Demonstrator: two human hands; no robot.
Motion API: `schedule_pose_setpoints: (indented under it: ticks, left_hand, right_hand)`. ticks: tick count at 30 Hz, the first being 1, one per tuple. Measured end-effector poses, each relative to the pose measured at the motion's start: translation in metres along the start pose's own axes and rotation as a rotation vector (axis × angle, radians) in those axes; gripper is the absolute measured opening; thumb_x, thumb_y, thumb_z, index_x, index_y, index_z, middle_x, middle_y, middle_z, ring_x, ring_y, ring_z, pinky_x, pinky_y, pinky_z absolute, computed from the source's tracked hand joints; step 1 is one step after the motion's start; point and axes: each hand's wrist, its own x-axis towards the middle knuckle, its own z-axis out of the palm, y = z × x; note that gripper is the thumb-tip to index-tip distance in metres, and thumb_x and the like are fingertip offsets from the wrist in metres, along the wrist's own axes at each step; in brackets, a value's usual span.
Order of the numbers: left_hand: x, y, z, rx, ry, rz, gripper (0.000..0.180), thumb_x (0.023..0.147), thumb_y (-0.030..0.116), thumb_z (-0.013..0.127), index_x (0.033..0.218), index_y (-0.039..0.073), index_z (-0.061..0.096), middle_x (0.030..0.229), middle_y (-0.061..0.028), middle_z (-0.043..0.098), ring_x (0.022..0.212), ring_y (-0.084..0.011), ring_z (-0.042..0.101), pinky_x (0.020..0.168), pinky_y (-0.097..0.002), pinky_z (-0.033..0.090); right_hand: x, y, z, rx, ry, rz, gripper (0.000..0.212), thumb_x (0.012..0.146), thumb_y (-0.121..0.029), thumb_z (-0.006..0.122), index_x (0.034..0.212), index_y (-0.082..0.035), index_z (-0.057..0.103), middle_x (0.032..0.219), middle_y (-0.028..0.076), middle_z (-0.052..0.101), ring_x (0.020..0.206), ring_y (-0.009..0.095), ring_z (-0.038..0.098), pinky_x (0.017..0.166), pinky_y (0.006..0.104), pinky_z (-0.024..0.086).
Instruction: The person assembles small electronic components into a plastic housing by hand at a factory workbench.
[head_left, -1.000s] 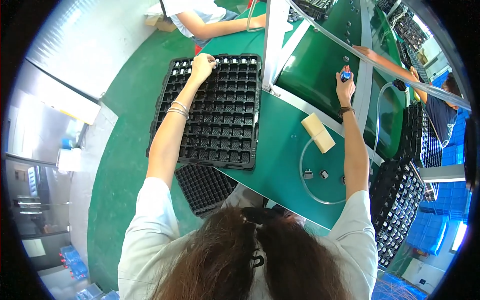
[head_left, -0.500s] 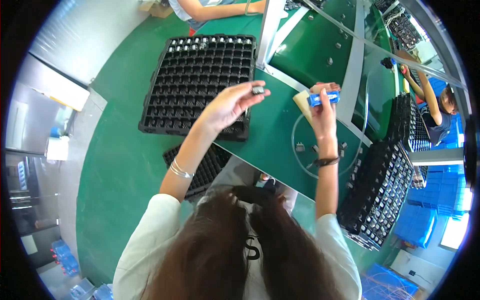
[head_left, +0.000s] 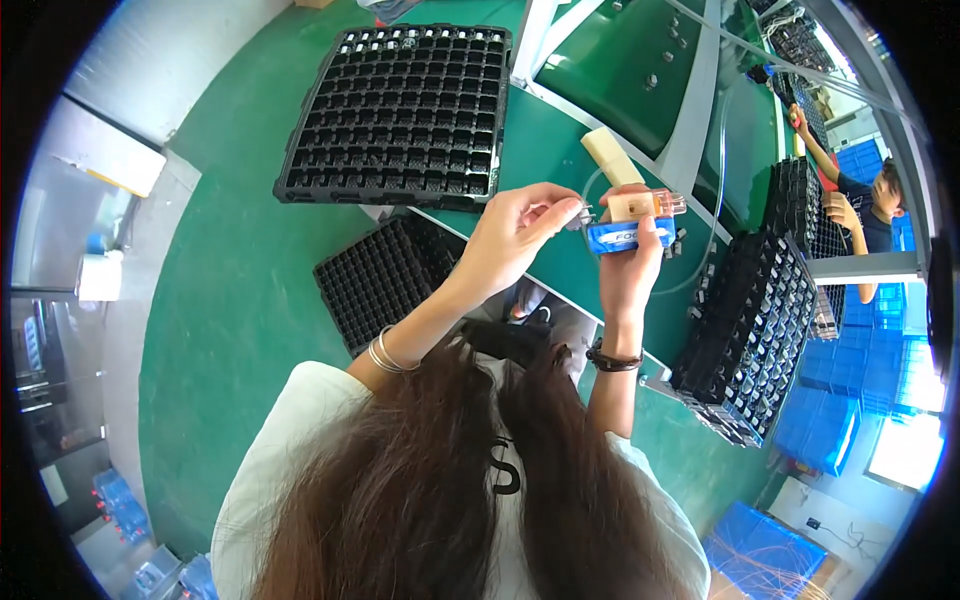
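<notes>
My left hand (head_left: 520, 240) pinches a small metal part (head_left: 584, 212), mostly covered by the fingertips. It holds the part against or just beside the left end of a blue-and-tan handheld device (head_left: 612, 237); I cannot tell whether they touch. My right hand (head_left: 632, 275) is wrapped round this device from below, thumb across its blue face. A clear, orange-tinted fitting sticks out at the device's right end. Just beyond my right hand, a cream-coloured block (head_left: 610, 157) lies on the green table (head_left: 545, 140).
A black compartment tray (head_left: 400, 125), with small metal parts along its far row, is at the far left. Another black tray (head_left: 375, 280) sits lower down. Filled trays (head_left: 750, 335) stand at right, near a thin clear tube (head_left: 722, 165). A co-worker (head_left: 880, 205) is at far right.
My left hand has moved right with the small part, up to the device. My right hand has come lower and turned the device. The view has shifted, so the trays appear higher.
</notes>
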Motion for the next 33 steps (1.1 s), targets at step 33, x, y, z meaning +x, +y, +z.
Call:
schedule_pose_setpoints:
  ticks: [33]
  left_hand:
    - [-0.023,-0.046,0.011,-0.197,0.091,-0.140,0.029,0.087,0.018,0.053,0.109,-0.002,0.056,0.086,-0.0046,0.062,0.059,-0.0033,0.051,0.051,-0.0174,0.040]
  right_hand:
    - [-0.033,0.024,-0.011,-0.159,-0.009,0.041,0.036,0.085,-0.023,0.053,0.111,0.001,0.050,0.100,0.006,0.057,0.086,0.010,0.054,0.074,0.0231,0.043]
